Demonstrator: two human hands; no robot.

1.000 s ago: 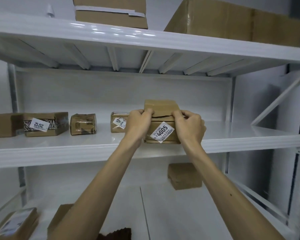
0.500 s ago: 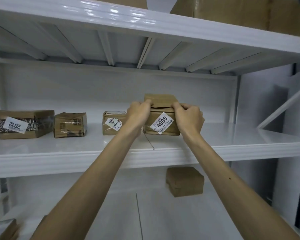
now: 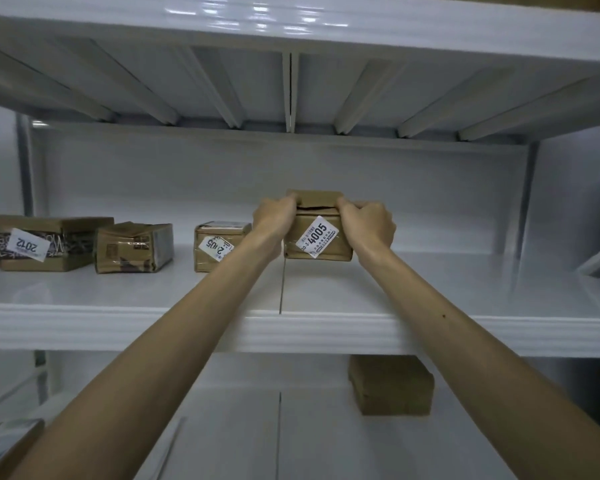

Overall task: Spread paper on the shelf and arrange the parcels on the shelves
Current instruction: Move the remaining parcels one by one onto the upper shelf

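White middle shelf carries the 4005 parcel at frame centre, gripped by left hand and right hand, fingers curled over its top; it sits farther back from the front edge than before. 2105 parcel just left; bare shelf right.

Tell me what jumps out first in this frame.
Both arms reach in at centre: the left grip and right grip clasp the top corners of the parcel labelled 4005 on the middle shelf. To its left, three more brown parcels sit in a row: the 2105 parcel, a crumpled parcel and the 2012 box. One plain parcel lies alone on the shelf below.
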